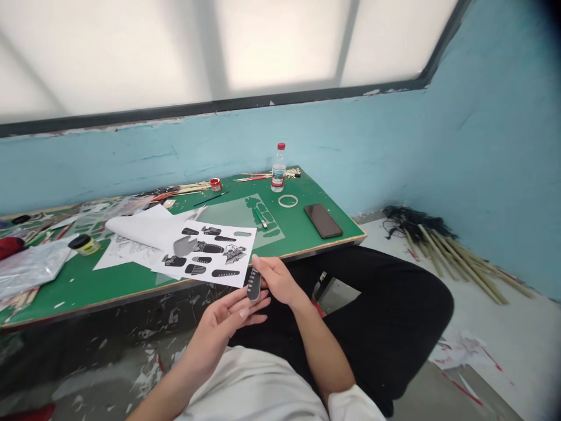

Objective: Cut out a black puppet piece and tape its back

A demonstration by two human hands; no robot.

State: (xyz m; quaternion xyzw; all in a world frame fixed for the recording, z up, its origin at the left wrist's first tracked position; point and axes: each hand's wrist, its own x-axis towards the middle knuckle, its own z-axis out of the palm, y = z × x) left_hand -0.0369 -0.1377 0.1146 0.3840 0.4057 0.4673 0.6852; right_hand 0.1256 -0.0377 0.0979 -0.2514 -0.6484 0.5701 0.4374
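Observation:
Over my lap, my right hand [280,282] pinches the upper end of a narrow dark paper cutout [253,285] with rounded ends and a row of light marks. My left hand [223,318] is open just below, its fingers stretched out and touching the lower end of the cutout from behind. The left thumb lies apart from it. Beyond my hands, a white printed sheet [245,245] with several black patterned shapes lies at the table's near edge. One cut-out slot in the sheet shows green. A loose grey piece [184,246] rests on it.
On the green table [315,187] are a green utility knife [260,218], a phone [323,220], a tape ring [288,201], a water bottle [278,169], a red paint jar [215,185] and a black-lidded jar [84,244]. Bamboo sticks [460,260] lie on the floor at right.

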